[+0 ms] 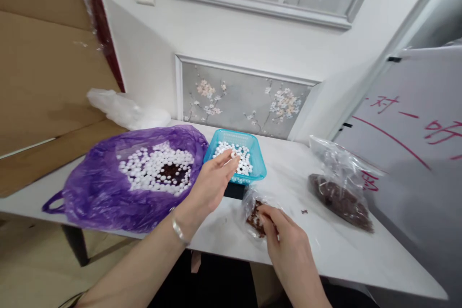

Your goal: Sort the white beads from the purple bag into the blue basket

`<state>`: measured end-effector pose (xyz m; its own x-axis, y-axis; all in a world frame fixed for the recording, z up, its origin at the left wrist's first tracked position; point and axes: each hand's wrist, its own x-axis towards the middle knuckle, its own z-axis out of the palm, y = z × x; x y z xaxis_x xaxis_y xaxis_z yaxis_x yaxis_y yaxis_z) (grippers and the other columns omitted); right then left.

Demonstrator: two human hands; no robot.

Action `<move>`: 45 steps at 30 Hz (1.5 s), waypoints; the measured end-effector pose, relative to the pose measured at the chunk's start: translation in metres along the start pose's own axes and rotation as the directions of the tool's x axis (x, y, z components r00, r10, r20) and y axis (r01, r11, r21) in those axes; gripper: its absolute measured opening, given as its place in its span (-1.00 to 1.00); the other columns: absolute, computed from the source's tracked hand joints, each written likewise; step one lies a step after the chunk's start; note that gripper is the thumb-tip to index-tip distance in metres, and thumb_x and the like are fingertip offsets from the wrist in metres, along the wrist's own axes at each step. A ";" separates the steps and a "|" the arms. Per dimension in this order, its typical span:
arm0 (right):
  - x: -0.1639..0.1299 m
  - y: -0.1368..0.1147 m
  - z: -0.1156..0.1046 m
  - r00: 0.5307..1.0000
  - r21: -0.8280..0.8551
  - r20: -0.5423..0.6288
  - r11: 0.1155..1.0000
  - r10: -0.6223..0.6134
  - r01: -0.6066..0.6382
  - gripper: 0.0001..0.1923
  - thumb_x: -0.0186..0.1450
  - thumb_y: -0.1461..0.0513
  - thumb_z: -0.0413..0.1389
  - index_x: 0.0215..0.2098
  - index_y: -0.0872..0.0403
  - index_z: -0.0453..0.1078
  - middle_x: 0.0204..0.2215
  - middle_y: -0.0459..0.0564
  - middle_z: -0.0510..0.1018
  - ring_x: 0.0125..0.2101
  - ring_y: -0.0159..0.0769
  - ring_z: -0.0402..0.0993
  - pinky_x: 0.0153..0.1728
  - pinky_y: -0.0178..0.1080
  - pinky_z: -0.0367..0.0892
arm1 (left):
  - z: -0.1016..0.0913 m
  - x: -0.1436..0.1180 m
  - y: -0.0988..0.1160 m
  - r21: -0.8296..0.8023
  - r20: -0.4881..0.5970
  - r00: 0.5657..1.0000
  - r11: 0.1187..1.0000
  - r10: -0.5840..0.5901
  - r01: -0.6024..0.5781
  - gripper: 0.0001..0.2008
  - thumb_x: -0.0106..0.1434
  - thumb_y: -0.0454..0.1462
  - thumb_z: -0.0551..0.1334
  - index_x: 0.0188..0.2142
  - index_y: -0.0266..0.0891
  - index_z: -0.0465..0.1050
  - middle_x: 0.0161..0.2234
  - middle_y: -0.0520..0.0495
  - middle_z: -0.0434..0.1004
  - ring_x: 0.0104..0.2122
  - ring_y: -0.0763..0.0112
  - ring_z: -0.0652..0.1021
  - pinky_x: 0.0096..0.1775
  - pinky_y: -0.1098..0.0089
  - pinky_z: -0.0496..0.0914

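Observation:
My left hand reaches over the near rim of a small blue basket holding several white beads; its fingertips touch the beads, and I cannot tell whether any are pinched. My right hand rests on the white table, its fingers on a small clear plastic bag with dark brown bits inside. A silver bracelet circles my left wrist. To the left lies an open purple plastic bag filled with white beads and some dark pieces in the middle.
A larger clear bag of dark brown pieces lies at the right of the table. A crumpled white plastic bag sits at the back left by cardboard panels. A whiteboard with red writing leans at the right.

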<state>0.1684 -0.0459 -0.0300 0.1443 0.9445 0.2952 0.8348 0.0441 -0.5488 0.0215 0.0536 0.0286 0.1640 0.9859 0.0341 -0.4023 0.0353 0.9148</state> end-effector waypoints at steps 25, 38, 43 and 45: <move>0.013 0.008 0.028 0.993 -0.247 0.083 0.964 -0.078 0.096 -0.77 0.29 0.31 -0.01 -0.49 0.01 0.40 -0.35 0.04 0.57 -0.45 -0.16 0.49 -0.53 -0.24 0.16 | -0.179 0.015 0.044 0.994 0.073 0.997 -0.082 -0.019 -0.075 -0.72 0.33 -0.20 0.20 -0.01 -0.24 0.42 -0.01 -0.16 0.48 -0.12 0.23 0.54 -0.11 0.11 0.47; 0.010 0.012 0.012 0.984 0.154 -0.173 0.986 -0.038 0.065 -0.71 0.28 0.18 -0.01 -0.41 0.03 0.54 -0.25 0.08 0.61 -0.28 -0.14 0.57 -0.25 -0.14 0.45 | -0.175 0.019 0.067 0.994 0.026 0.966 0.096 0.256 -0.052 -0.93 0.03 -0.33 0.29 -0.46 -0.25 0.57 -0.32 -0.24 0.61 -0.22 -0.02 0.56 -0.07 0.14 0.31; 0.005 0.015 0.008 0.990 0.418 -0.100 0.908 0.095 -0.044 -0.81 0.29 0.13 0.11 -0.31 0.02 0.54 -0.31 0.03 0.63 -0.40 -0.19 0.57 -0.39 -0.20 0.48 | -0.146 0.003 0.059 0.896 -0.016 0.971 0.435 0.237 -0.091 -0.76 0.07 -0.18 0.33 -0.30 -0.27 0.58 -0.36 -0.18 0.63 -0.31 0.07 0.58 -0.18 0.19 0.40; 0.004 0.014 0.008 0.982 0.550 -0.068 0.828 0.175 -0.109 -0.81 0.25 0.11 0.18 -0.27 0.04 0.53 -0.31 0.04 0.63 -0.39 -0.17 0.57 -0.39 -0.18 0.49 | -0.125 -0.008 0.047 0.806 0.011 0.982 0.580 0.189 -0.121 -0.68 0.13 -0.10 0.31 -0.20 -0.26 0.56 -0.32 -0.15 0.64 -0.32 0.20 0.59 -0.22 0.28 0.45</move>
<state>0.1768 -0.0392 -0.0426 0.3239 0.9132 0.2473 0.3833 0.1123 -0.9168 -0.1111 0.0683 0.0212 0.0945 0.9729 0.2110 0.4725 -0.2304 0.8507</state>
